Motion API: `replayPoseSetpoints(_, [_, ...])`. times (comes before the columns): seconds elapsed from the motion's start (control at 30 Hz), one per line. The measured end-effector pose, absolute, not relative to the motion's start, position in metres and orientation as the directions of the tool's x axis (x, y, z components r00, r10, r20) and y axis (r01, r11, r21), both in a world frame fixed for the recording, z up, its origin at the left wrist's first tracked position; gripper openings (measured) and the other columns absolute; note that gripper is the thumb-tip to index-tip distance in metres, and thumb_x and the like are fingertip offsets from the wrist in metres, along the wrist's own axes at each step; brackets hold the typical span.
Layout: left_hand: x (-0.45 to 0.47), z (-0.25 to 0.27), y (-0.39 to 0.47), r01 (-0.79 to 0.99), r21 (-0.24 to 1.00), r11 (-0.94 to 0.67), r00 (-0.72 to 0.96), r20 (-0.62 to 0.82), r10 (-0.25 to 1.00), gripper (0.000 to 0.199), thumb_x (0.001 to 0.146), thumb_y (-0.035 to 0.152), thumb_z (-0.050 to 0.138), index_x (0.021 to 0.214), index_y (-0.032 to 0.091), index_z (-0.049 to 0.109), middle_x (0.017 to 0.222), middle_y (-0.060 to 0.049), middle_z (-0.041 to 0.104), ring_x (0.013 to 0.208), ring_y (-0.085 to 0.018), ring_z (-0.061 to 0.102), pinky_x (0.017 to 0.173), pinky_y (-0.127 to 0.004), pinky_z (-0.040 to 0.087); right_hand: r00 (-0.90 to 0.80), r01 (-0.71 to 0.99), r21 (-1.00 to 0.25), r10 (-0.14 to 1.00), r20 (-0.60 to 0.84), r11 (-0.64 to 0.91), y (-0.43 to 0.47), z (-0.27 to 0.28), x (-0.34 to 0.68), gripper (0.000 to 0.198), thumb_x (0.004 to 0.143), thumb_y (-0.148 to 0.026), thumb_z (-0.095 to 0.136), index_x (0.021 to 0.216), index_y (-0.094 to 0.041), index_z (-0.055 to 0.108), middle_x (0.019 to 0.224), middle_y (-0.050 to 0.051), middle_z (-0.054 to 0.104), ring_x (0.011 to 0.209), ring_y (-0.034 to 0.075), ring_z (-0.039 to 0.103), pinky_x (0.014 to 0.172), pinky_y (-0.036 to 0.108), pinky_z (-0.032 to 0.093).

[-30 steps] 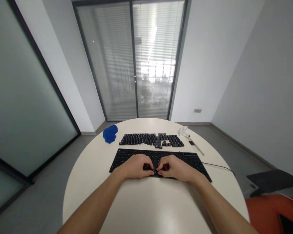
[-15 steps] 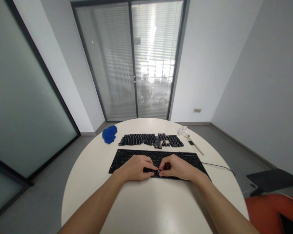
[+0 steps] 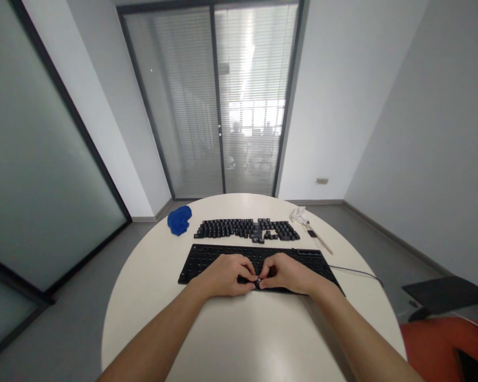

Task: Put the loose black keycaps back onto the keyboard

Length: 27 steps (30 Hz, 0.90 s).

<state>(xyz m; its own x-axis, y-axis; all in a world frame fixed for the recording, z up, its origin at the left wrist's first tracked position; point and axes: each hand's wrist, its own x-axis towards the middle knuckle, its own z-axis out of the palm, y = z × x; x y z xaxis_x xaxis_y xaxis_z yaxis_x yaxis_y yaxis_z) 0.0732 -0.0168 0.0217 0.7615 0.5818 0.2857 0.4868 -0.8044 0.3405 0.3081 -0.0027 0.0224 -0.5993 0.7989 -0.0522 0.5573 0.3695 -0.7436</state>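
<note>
A black keyboard [image 3: 201,258] with most of its keycaps off lies across the table before me. Both my hands meet over its front edge, around one small black keycap [image 3: 258,281]. My left hand [image 3: 228,274] has thumb and index finger pinched at the keycap's left side. On the other side, the fingertips of my right hand [image 3: 287,272] close on the same keycap. Whether it is seated on the keyboard or lifted is hidden by the fingers. Behind the keyboard, loose black keycaps [image 3: 219,228] are laid out in rows.
The round cream table [image 3: 143,286] holds a blue cloth [image 3: 179,220] at back left. A crumpled white tissue [image 3: 298,214] and a thin light stick [image 3: 322,240] lie at back right. A cable [image 3: 356,271] runs off the right edge, near a red chair [image 3: 438,345].
My left hand's thumb has shifted slightly right, closer to the keycap. My right hand stays nearly in place, and nothing else on the table has moved.
</note>
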Motion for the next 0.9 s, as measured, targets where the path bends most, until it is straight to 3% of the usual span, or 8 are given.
replayPoseSetpoints(0.5, [0.079,0.019,-0.018,0.509,0.289,-0.811,0.774,0.259,0.578,0.009,0.087,0.028,0.068,0.091,0.024,0.076,0.101,0.0,0.073,0.093,-0.018,0.066,0.083,-0.027,0.049,-0.618,0.572,-0.7,0.786,-0.025,0.428,-0.004,0.023,0.308,0.022,0.072,-0.039,0.079,0.077,-0.018,0.078,0.078,0.001,0.075,0.07,0.016,0.064,0.062,0.024,0.042])
replayPoseSetpoints(0.63, [0.077,0.019,-0.018,0.512,0.298,-0.805,0.767,0.263,0.585,0.009,0.086,0.027,0.07,0.092,0.023,0.076,0.101,-0.001,0.074,0.094,-0.019,0.066,0.082,-0.027,0.049,-0.665,0.542,-0.652,0.745,0.054,0.531,-0.004,0.027,0.313,0.021,0.079,-0.04,0.074,0.08,-0.019,0.078,0.081,0.002,0.074,0.072,0.016,0.063,0.065,0.025,0.043])
replayPoseSetpoints(0.73, [0.076,0.019,-0.018,0.504,0.319,-0.802,0.762,0.272,0.587,0.009,0.085,0.027,0.071,0.092,0.023,0.075,0.102,-0.001,0.074,0.094,-0.019,0.066,0.084,-0.028,0.049,-0.583,0.61,-0.575,0.8,0.141,0.545,0.0,0.028,0.314,0.023,0.088,-0.038,0.065,0.081,-0.019,0.076,0.08,0.003,0.073,0.07,0.016,0.061,0.065,0.027,0.042])
replayPoseSetpoints(0.9, [0.075,0.016,-0.016,0.487,0.334,-0.807,0.765,0.282,0.579,0.01,0.086,0.027,0.071,0.093,0.022,0.075,0.102,-0.001,0.074,0.096,-0.018,0.066,0.088,-0.028,0.049,-0.44,0.728,-0.395,0.823,0.359,0.561,0.021,0.021,0.312,0.018,0.094,-0.027,0.058,0.093,-0.02,0.074,0.098,0.006,0.074,0.097,0.022,0.062,0.088,0.033,0.043])
